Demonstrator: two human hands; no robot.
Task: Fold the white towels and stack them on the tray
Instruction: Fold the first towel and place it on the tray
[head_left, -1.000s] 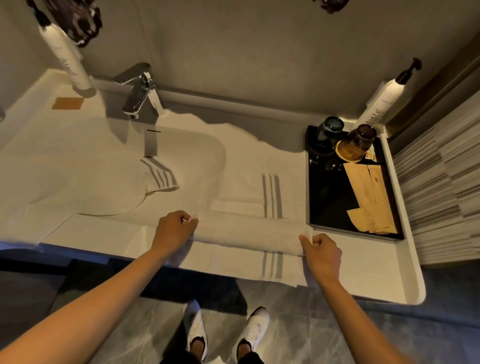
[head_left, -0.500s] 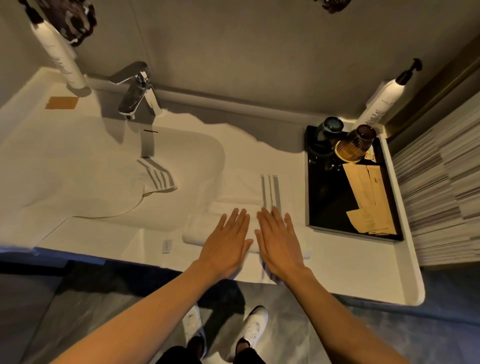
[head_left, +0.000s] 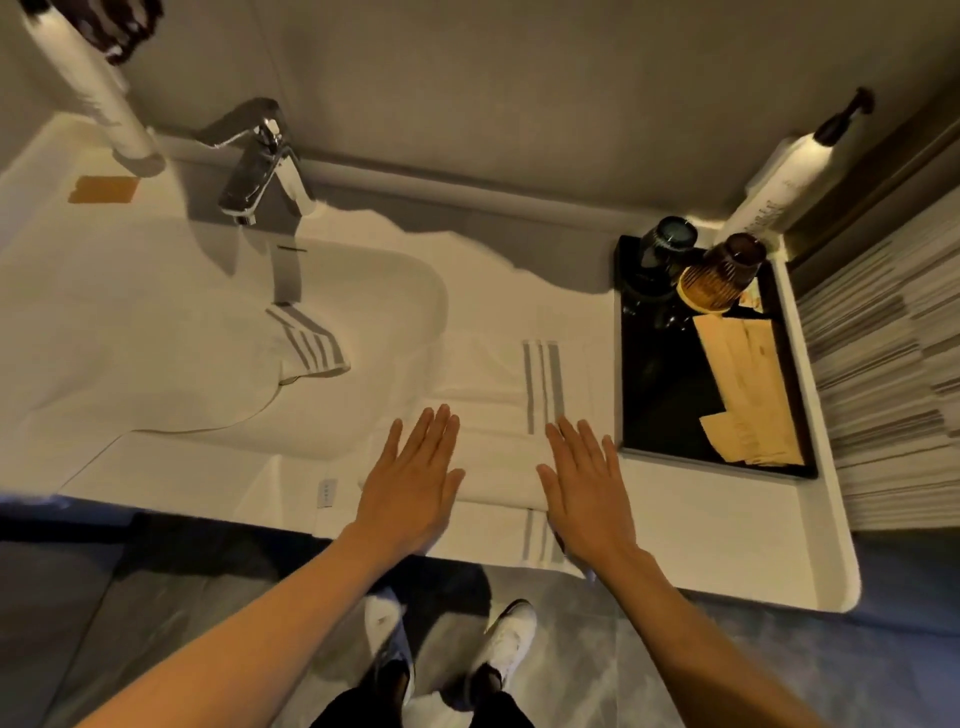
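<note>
The white towel (head_left: 498, 457) with grey stripes lies partly folded on the white counter (head_left: 727, 530), just left of the black tray (head_left: 654, 415), its near edge hanging a little over the counter's front. The left hand (head_left: 410, 488) lies flat on the folded band of cloth with fingers straight and together, gripping nothing; the right hand (head_left: 584, 493) lies flat in the same way nearer the tray, fingers slightly spread, its fingertips close to the stripes, also holding nothing. The two hands rest apart, with a strip of towel showing between them. A second striped towel (head_left: 306, 343) sits crumpled in the sink basin (head_left: 156, 322), well left of the tray, below the chrome faucet (head_left: 260, 161). On the tray itself, at its far end, stand a dark cup (head_left: 670, 244) and an amber ribbed glass (head_left: 719, 275), and tan paper packets (head_left: 748, 384) lie along its right side; no towel is on it. A white pump bottle (head_left: 779, 192) stands just behind the tray against the wall, and another white bottle (head_left: 93, 88) stands far to the tray's left, behind the sink. A small tan square (head_left: 104, 189) lies on the counter near that far bottle. Below the counter edge are the person's white shoes (head_left: 498, 644) on a grey floor.
</note>
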